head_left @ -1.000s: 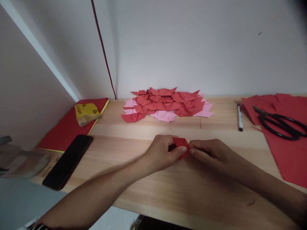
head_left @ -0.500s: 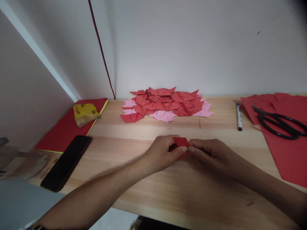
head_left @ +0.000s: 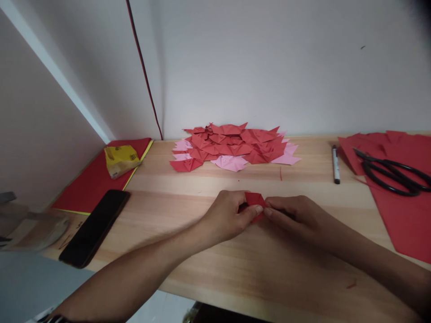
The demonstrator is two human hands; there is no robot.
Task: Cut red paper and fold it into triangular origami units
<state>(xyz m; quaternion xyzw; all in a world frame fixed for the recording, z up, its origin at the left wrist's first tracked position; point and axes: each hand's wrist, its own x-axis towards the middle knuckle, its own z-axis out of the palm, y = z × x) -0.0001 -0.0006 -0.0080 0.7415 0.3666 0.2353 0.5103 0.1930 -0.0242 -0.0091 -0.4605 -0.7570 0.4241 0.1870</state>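
Observation:
A small folded piece of red paper is held between my two hands above the middle of the wooden table. My left hand grips its left side, the thumb pressed on its face and the fingers hidden behind. At its right corner my right hand pinches the paper between thumb and forefinger. Beyond the hands lies a pile of folded red and pink paper pieces, with pointed ends, overlapping in rows near the wall.
Black-handled scissors rest on red paper sheets at the right, beside a marker pen. On the left are a black phone and a yellow packet on a red sheet stack. A cable runs down the wall.
Both hands keep their hold on the red paper with hardly any movement. The whole view has shifted very slightly.

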